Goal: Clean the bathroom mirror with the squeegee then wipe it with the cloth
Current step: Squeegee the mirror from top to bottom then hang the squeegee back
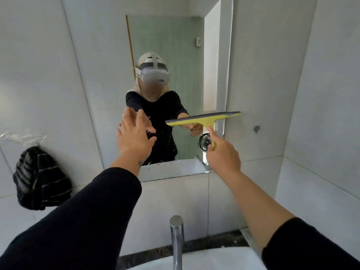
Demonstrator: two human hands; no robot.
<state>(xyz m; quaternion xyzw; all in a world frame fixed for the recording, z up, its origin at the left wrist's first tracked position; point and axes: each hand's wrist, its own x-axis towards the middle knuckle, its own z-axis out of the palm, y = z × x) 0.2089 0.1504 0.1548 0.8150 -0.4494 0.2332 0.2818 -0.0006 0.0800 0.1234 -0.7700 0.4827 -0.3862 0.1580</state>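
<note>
Head view: right hand (pixel 223 152) clenched around handle of yellow squeegee (pixel 204 118), blade level against lower right of mirror (pixel 169 36). Left hand (pixel 135 133) released, fingers spread flat at the glass. Dark striped cloth (pixel 41 180) hanging on left wall, well apart. Faucet (pixel 176 238) below.

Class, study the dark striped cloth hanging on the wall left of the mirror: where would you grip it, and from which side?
Probably the bunched top of the cloth, where it gathers to a narrow neck against the wall. Come from the front with the open left hand, pinch the neck and lift up and off; the wide lower folds hang loose and would slip.
</note>
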